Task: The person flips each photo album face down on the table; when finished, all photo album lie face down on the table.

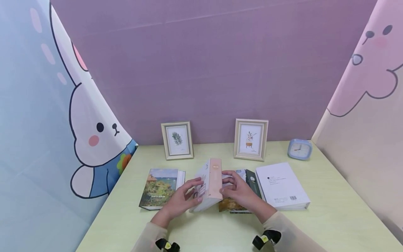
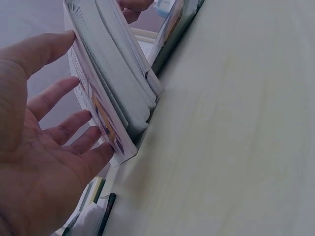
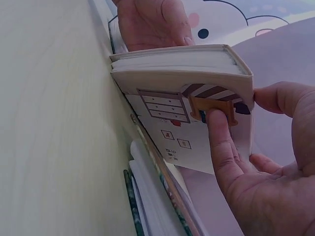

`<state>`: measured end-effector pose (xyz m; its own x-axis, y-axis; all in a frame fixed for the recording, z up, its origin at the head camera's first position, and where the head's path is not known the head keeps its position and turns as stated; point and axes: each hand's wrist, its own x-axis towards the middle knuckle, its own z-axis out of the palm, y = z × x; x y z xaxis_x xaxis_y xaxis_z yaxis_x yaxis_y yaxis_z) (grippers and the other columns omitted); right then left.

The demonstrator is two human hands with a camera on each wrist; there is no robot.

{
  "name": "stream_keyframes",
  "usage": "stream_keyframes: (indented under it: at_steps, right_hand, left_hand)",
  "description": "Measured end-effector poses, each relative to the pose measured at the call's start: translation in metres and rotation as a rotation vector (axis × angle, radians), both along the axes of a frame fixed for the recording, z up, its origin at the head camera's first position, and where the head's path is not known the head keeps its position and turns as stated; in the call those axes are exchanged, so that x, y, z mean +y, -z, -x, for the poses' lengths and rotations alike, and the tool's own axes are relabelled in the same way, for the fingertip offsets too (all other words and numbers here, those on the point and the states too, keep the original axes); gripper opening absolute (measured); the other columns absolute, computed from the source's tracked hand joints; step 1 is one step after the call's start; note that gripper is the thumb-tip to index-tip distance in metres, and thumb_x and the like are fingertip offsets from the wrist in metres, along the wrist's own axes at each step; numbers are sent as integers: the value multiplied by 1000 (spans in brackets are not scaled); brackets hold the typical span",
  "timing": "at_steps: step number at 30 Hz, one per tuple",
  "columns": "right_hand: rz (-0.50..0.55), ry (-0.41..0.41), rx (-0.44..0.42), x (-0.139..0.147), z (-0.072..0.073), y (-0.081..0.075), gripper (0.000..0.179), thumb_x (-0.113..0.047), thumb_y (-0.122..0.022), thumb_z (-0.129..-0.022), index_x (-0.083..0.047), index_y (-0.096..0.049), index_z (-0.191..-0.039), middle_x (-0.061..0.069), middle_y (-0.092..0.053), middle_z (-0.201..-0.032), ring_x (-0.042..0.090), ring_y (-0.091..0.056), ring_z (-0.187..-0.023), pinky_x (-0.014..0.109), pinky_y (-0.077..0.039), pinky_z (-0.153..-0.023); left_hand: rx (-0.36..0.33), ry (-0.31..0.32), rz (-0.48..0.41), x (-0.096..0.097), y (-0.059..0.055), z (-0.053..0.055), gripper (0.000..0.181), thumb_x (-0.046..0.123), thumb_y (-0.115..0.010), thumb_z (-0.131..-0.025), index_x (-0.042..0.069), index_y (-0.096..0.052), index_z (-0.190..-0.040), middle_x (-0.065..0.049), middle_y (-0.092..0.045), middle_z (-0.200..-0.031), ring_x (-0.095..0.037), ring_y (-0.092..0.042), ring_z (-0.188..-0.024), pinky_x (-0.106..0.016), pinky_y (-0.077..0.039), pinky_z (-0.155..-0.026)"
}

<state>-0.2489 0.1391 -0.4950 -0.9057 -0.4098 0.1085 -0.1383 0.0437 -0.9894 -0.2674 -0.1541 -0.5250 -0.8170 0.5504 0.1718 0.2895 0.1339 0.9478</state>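
Both hands steady a photo album [image 1: 215,180] with a pink spine and pale covers, standing tilted just above or on the table. The left hand [image 1: 182,199] lays its fingertips and thumb against one cover; in the left wrist view its fingers are nearly straight and the album's pale page edges [image 2: 113,64] show. The right hand [image 1: 240,190] has its thumb at the spine and fingers on the other cover, which bears a drawn cabinet and striped awning [image 3: 197,105] in the right wrist view. Whether the album's lower edge touches the table cannot be told.
On the left lies an album with a landscape cover [image 1: 158,189]. A dark green album [image 1: 253,182] lies partly behind the right hand, beside a white album [image 1: 281,187]. Two picture frames [image 1: 177,140] [image 1: 251,140] and a blue clock [image 1: 299,149] stand at the table's back edge.
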Motion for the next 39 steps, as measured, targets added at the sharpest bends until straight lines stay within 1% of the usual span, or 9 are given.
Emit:
stream_keyframes:
  at_steps: [7,11,15,17,22,25,30,34,39]
  right_hand:
    - [5,2,-12,1,0,0,67,-7,-70,-100,-3,-33,-156,27,-57,-135,31,-68,-113,40,-62,-91]
    - [-9,26,-5,1,0,2,69,-5,-72,-98,1,-36,-156,25,-58,-132,32,-68,-110,36,-63,-89]
    - [-46,57,16,1,1,5,70,-3,-75,-95,4,-39,-155,23,-60,-130,31,-67,-106,30,-63,-84]
    - [-62,61,24,0,1,5,70,-3,-75,-95,4,-40,-155,23,-60,-129,30,-68,-104,30,-63,-82]
    - [-110,70,32,-1,1,7,69,-3,-75,-95,3,-42,-155,22,-61,-127,26,-70,-98,33,-64,-77]
    - [-164,94,38,-1,1,9,69,-5,-76,-95,1,-45,-155,18,-62,-125,24,-70,-96,35,-64,-75]
    - [-244,143,66,-2,2,11,62,-10,-80,-92,-2,-55,-149,12,-67,-119,22,-69,-92,33,-62,-67]
    - [-272,156,65,-3,1,11,55,-12,-80,-93,-3,-61,-144,9,-70,-116,21,-69,-91,33,-62,-66]
    - [-304,170,63,-3,0,11,53,-11,-80,-92,0,-62,-141,8,-72,-114,20,-68,-92,30,-62,-68]
  left_hand:
    - [-2,-13,13,0,1,0,61,16,-77,-97,11,-52,-152,-10,-28,-170,-36,-19,-158,-56,-19,-126]
    - [8,-18,21,0,1,0,60,16,-77,-97,10,-53,-152,-11,-29,-169,-36,-20,-157,-54,-19,-126]
    - [17,-19,26,1,-2,-1,58,14,-76,-97,8,-53,-151,-12,-31,-169,-35,-21,-157,-53,-19,-127]
    - [16,-23,29,1,-2,-1,58,14,-76,-97,8,-54,-150,-11,-31,-169,-35,-22,-157,-53,-20,-127]
    - [17,-31,50,1,0,0,58,16,-77,-97,9,-54,-150,-11,-30,-169,-37,-22,-157,-52,-19,-127]
    - [19,-33,62,1,2,1,59,17,-78,-96,10,-54,-150,-10,-30,-169,-36,-22,-157,-50,-19,-127]
    - [28,-44,77,1,5,2,60,19,-79,-96,12,-55,-150,-11,-29,-170,-37,-23,-156,-51,-19,-127]
    - [38,-58,96,1,5,2,59,20,-79,-96,13,-55,-150,-12,-29,-170,-39,-25,-156,-55,-21,-126]
    - [47,-73,116,2,2,0,59,20,-79,-96,11,-55,-149,-14,-30,-169,-40,-25,-155,-57,-22,-125]
